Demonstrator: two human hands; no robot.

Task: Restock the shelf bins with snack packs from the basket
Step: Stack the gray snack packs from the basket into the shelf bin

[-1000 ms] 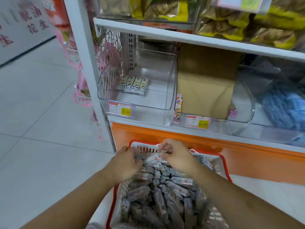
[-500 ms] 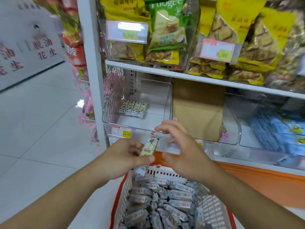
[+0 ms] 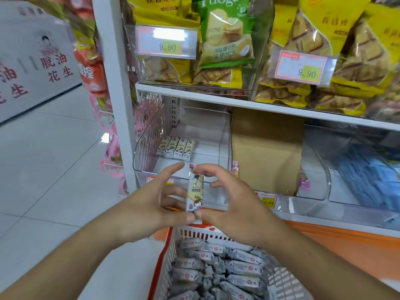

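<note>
Showing one snack pack (image 3: 195, 192) held upright between both hands, in front of the clear shelf bin (image 3: 142, 148) and above the basket (image 3: 161, 263). Pinched at its lower end between left thumb and right thumb, and at its upper end under the curled right index fingertip. Left hand (image 3: 149, 204): thumb pressed to the pack's bottom, remaining fingers spread and extended toward the bin, not touching the pack. Right hand (image 3: 236, 204): fingers curved in an arch over the pack's top, thumb at its base. Pale yellow and white wrapper, cartoon figure near the lower end, printed characters at mid-length.

Behind the hands, lower shelf: transparent bin holding a row of four matching packs (image 3: 176, 147) laid side by side toward its back left, the rest of its floor bare. Just right of that bin, a brown cardboard box (image 3: 266, 148) standing upright; farther right, another clear bin with blue packets (image 3: 368, 176), blurred. Price labels on the bin fronts, partly hidden by the hands.

Upper shelf: clear bins of yellow snack bags (image 3: 346, 68) and one green bag (image 3: 225, 31), each bin front bearing a tag reading 9.90.

Below the hands: red-rimmed white plastic basket heaped with grey-white wrapped packs (image 3: 218, 269), standing against the orange shelf base (image 3: 346, 250). Left of the shelving: pale tiled floor (image 3: 54, 169).
</note>
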